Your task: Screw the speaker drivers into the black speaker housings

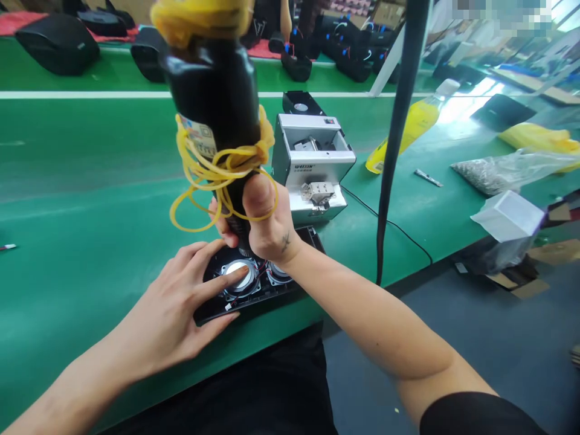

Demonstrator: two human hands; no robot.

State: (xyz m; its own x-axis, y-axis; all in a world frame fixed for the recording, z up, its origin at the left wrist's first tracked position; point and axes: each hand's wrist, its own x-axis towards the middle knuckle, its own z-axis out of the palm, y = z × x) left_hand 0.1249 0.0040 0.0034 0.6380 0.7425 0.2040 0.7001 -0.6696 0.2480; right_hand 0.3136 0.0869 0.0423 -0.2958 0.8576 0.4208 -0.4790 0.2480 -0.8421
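Gripping the black electric screwdriver, the right hand was closed about its lower body, thumb facing the wearer. Tool stood nearly upright, long axis leaning a little, top toward the left, nose pointing down at the speaker housing. Could not tell whether the bit touched. Yellow rubber bands were looped around the tool above the fist.

Housing lay on the green worktop, open side up, long axis slanting from near left to far right. It sat directly below the right hand and just right of the left palm. Left hand was spread wide: index fingertip on the left speaker driver, thumb along the near edge. Second speaker driver was partly hidden by the right wrist.

Silver screw feeder stood just beyond the housing; yellow bottle farther right.
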